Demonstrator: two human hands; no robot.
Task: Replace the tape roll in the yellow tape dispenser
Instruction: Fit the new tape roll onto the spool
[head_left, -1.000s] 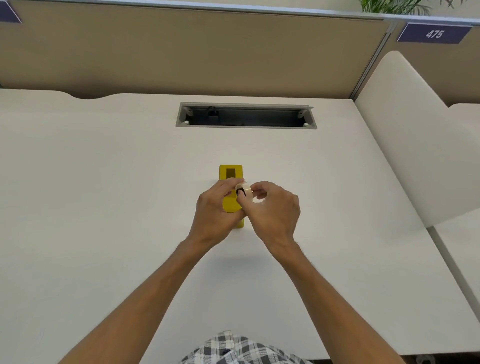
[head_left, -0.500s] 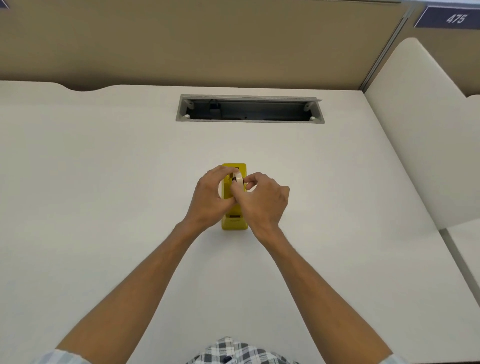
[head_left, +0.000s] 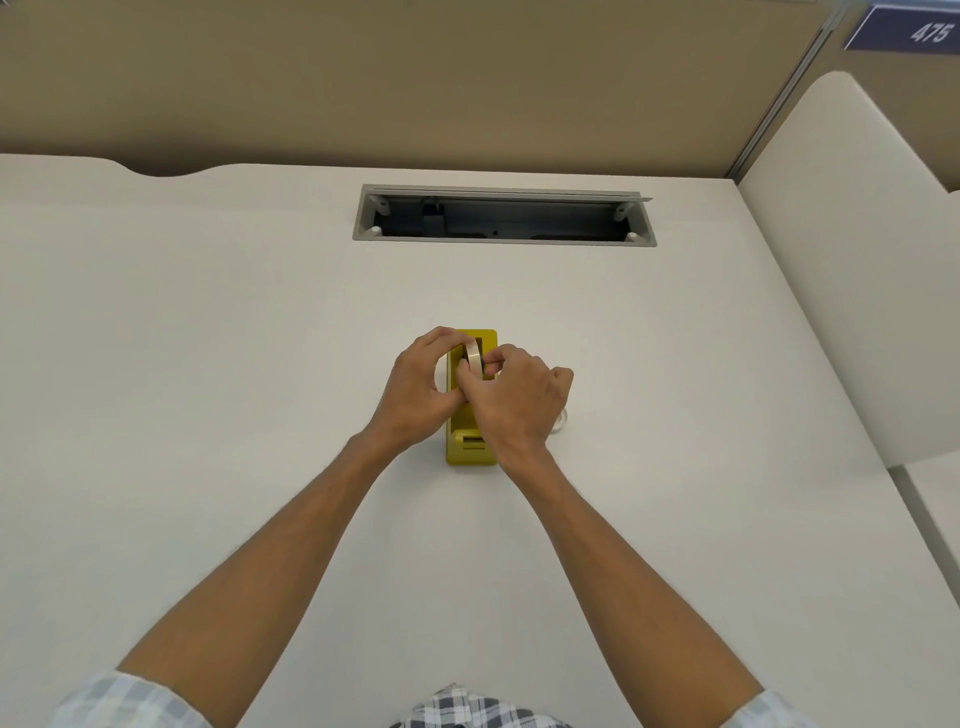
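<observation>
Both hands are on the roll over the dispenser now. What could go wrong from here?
1. The tape roll, pinched on edge between the left hand and right hand, may go into the yellow dispenser crooked and jam.
2. Both hands cover the slot, so seating is hard to check.
3. Neither hand clearly braces the dispenser; pushing might slide it across the desk.

White desk (head_left: 208, 364) w/ a grey recessed cable tray (head_left: 504, 214) set into its far side, lid open. Tan partition (head_left: 415, 88) runs behind; blue plate (head_left: 906, 31) reads 475. White divider panel (head_left: 852, 270) stands at right edge.
</observation>
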